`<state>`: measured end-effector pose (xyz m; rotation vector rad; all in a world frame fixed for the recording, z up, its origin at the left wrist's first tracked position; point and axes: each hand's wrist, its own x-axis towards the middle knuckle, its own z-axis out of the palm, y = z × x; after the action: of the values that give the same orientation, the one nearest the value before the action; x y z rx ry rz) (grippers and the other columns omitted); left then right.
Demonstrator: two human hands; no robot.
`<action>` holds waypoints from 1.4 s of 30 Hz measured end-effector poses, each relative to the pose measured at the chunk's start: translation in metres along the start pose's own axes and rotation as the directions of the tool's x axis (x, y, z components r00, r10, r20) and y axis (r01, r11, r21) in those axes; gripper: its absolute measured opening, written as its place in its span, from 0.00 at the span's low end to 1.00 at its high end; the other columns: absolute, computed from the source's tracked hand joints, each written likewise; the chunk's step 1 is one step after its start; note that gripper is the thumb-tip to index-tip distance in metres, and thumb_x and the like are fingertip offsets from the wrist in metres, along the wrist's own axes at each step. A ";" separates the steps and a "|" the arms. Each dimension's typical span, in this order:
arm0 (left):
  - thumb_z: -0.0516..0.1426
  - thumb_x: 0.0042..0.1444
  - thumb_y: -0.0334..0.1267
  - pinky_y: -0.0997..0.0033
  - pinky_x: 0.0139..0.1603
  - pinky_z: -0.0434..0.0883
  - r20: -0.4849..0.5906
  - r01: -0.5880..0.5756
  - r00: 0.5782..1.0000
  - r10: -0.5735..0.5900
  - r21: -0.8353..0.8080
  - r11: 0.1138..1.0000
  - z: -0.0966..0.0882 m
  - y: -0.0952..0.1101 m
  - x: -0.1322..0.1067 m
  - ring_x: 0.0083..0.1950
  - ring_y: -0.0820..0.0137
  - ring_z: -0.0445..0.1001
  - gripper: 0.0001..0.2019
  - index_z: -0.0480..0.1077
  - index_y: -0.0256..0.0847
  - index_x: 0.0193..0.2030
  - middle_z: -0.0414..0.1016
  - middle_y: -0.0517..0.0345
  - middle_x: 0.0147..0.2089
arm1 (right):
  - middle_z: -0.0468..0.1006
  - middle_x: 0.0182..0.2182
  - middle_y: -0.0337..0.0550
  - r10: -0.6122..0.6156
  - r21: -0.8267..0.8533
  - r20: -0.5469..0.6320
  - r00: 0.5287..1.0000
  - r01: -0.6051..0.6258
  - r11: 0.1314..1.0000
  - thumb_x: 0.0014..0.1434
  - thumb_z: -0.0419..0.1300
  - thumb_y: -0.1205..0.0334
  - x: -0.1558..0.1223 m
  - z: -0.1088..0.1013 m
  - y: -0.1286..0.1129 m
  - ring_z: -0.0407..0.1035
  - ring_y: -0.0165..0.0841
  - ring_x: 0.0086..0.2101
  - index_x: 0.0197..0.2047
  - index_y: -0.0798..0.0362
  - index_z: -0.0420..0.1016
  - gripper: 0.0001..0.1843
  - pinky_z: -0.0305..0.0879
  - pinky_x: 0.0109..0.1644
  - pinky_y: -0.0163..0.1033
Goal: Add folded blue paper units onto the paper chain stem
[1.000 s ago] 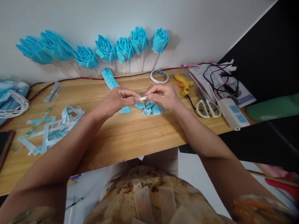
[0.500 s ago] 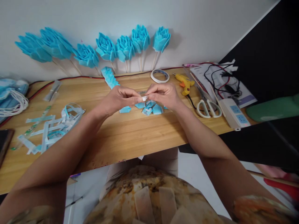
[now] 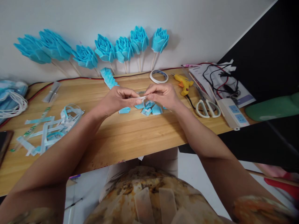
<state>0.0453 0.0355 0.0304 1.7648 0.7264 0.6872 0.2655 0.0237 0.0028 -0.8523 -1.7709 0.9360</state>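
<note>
My left hand and my right hand meet above the middle of the wooden table. Both pinch a small white strip of tape between thumb and fingers, one hand at each end. Just beneath the hands lie several small folded blue pieces. A folded blue stack lies behind my left hand.
Several blue paper flowers on sticks lean against the wall. A tape roll, a yellow glue gun, white scissors and a power strip lie at the right. White and blue scraps and face masks lie at the left.
The white strip between my fingertips has been worked shorter and turned slightly; my hands stay close together in the same spot.
</note>
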 end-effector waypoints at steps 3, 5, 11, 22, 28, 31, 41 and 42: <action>0.66 0.48 0.48 0.79 0.22 0.59 -0.018 -0.012 1.000 0.012 0.002 1.000 -0.002 0.000 0.000 0.23 0.78 0.64 0.13 0.78 0.38 0.30 0.73 0.60 0.24 | 0.79 0.28 0.40 0.014 0.048 0.049 0.999 -0.016 0.999 0.53 0.67 0.49 0.000 -0.002 0.000 0.71 0.29 0.28 0.35 0.53 0.81 0.16 0.68 0.31 0.35; 0.66 0.48 0.47 0.79 0.22 0.59 -0.031 -0.020 0.999 0.021 0.009 1.000 -0.004 0.001 0.001 0.23 0.78 0.64 0.13 0.78 0.38 0.30 0.73 0.60 0.24 | 0.80 0.30 0.41 0.027 0.059 0.088 0.996 -0.032 0.998 0.54 0.66 0.49 0.000 -0.003 -0.001 0.73 0.31 0.30 0.37 0.52 0.81 0.15 0.70 0.34 0.36; 0.66 0.48 0.44 0.79 0.22 0.58 0.006 -0.050 0.999 0.049 0.133 0.990 -0.010 0.001 0.000 0.23 0.78 0.63 0.10 0.79 0.39 0.32 0.73 0.60 0.24 | 0.79 0.30 0.40 -0.029 -0.056 0.107 0.994 0.035 0.998 0.57 0.64 0.51 0.000 -0.006 -0.005 0.72 0.31 0.31 0.39 0.51 0.81 0.13 0.68 0.36 0.36; 0.57 0.54 0.40 0.75 0.28 0.60 0.105 -0.196 0.980 0.167 0.409 0.891 -0.019 0.020 -0.003 0.28 0.72 0.67 0.10 0.79 0.38 0.35 0.76 0.54 0.29 | 0.79 0.35 0.41 -0.151 -0.159 0.146 0.978 0.174 0.972 0.60 0.62 0.54 0.002 -0.003 -0.004 0.72 0.32 0.37 0.38 0.51 0.79 0.10 0.68 0.45 0.39; 0.58 0.53 0.42 0.75 0.27 0.59 0.100 -0.139 0.989 0.106 0.439 0.887 -0.018 0.011 0.000 0.26 0.73 0.66 0.11 0.78 0.38 0.30 0.74 0.55 0.26 | 0.80 0.34 0.41 -0.188 -0.180 0.171 0.967 0.219 0.959 0.61 0.62 0.54 0.003 -0.001 -0.001 0.73 0.33 0.38 0.38 0.50 0.80 0.10 0.68 0.45 0.41; 0.60 0.53 0.45 0.75 0.27 0.59 0.116 -0.142 0.988 0.102 0.427 0.893 -0.019 0.008 0.001 0.26 0.73 0.66 0.12 0.78 0.37 0.31 0.74 0.54 0.26 | 0.80 0.33 0.41 -0.181 -0.176 0.181 0.967 0.213 0.961 0.61 0.62 0.53 0.003 0.000 -0.001 0.73 0.32 0.37 0.37 0.50 0.80 0.10 0.69 0.45 0.40; 0.60 0.55 0.46 0.75 0.28 0.62 0.151 -0.202 0.978 0.145 0.500 0.842 -0.020 0.008 0.002 0.26 0.74 0.68 0.13 0.78 0.37 0.32 0.75 0.56 0.26 | 0.79 0.33 0.40 -0.216 -0.185 0.186 0.958 0.250 0.950 0.62 0.61 0.55 0.003 0.000 -0.001 0.73 0.32 0.37 0.38 0.50 0.80 0.09 0.68 0.45 0.41; 0.60 0.55 0.46 0.75 0.29 0.62 0.158 -0.210 0.976 0.150 0.510 0.834 -0.020 0.008 0.002 0.27 0.73 0.68 0.13 0.77 0.37 0.32 0.75 0.56 0.27 | 0.79 0.33 0.40 -0.214 -0.189 0.185 0.959 0.248 0.950 0.62 0.61 0.55 0.002 0.000 -0.001 0.73 0.32 0.37 0.37 0.50 0.80 0.09 0.68 0.45 0.41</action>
<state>0.0323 0.0469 0.0437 2.3825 0.7190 0.5343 0.2642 0.0252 0.0047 -0.6935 -2.0890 0.6875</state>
